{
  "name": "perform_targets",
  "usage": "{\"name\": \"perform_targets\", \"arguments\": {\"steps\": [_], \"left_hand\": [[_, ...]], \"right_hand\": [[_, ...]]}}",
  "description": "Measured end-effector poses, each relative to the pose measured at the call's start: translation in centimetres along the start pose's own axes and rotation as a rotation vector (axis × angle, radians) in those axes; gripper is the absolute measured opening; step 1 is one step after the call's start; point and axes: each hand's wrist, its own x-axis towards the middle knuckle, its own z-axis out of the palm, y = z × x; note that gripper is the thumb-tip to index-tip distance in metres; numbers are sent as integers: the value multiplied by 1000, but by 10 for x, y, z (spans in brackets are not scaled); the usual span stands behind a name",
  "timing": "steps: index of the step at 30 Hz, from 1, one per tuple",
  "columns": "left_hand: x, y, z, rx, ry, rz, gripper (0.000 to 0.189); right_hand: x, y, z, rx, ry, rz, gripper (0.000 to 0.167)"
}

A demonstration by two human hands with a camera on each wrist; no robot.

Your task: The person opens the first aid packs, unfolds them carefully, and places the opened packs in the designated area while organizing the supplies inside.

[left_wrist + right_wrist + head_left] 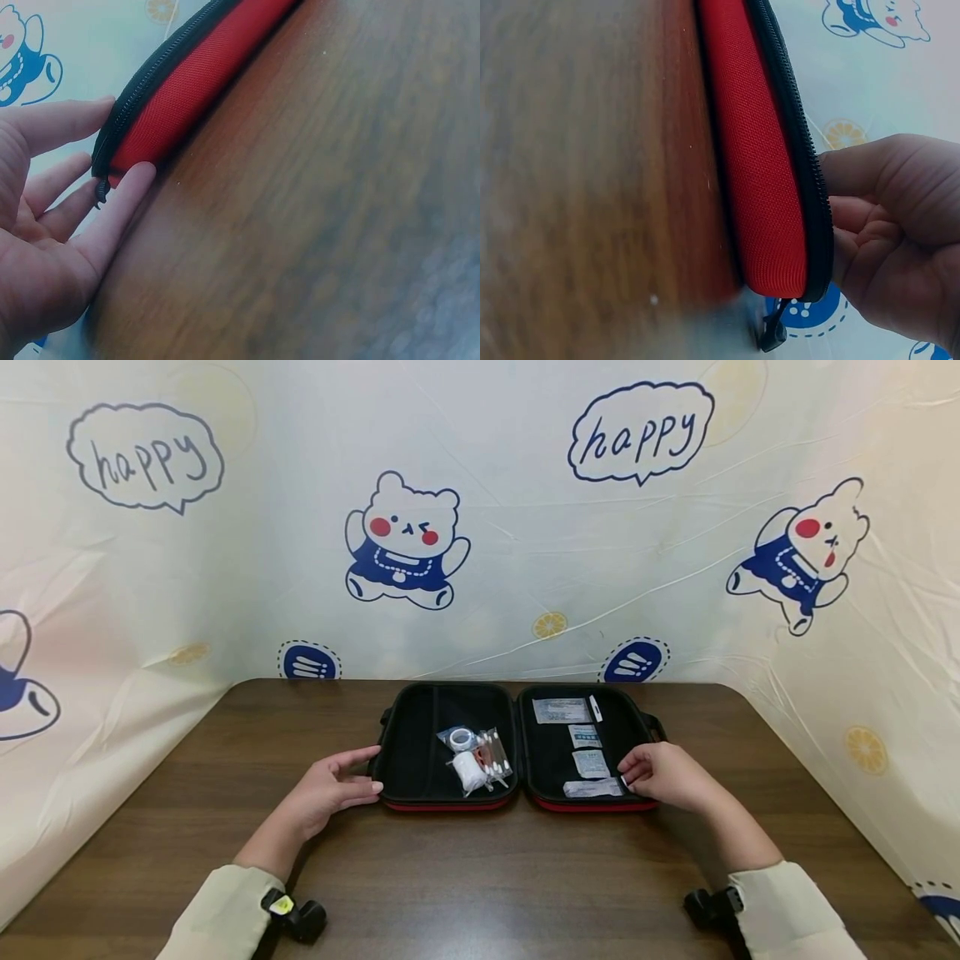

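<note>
A black-lined case [408, 743] with red outer sides lies unfolded on the table. My left hand [327, 789] touches its left end with fingers and thumb extended; in the left wrist view the thumb rests against the red side [180, 101], near a zip pull [101, 192]. My right hand [663, 772] reaches over the right edge with bent fingers, pinching a small white item [624, 782] that is mostly hidden. Beside it lies a long clear-wrapped packet [592, 788], below a square packet [591, 764]. The right wrist view shows the zipped rim [814, 195] hiding those fingertips.
In the left half lie a white ring-shaped roll [461, 739], a bag of white cotton [468, 772] and bagged swabs [495, 760]. Higher in the right half are a wide packet [561, 711], a white strip [596, 708] and a smaller packet [584, 736]. A printed curtain [510, 568] hangs behind.
</note>
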Motion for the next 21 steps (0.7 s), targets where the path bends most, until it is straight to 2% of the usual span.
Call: {"name": "perform_targets", "arguments": {"steps": [4, 12, 21], "left_hand": [[0, 0, 0, -1, -1, -4, 74], [-1, 4, -5, -7, 1, -17, 75], [-2, 4, -15, 21, 2, -3, 75]], "right_hand": [[-1, -1, 0, 1, -22, -4, 17], [-3, 1, -4, -26, -2, -20, 16], [-7, 6, -17, 35, 46, 6, 17]]}}
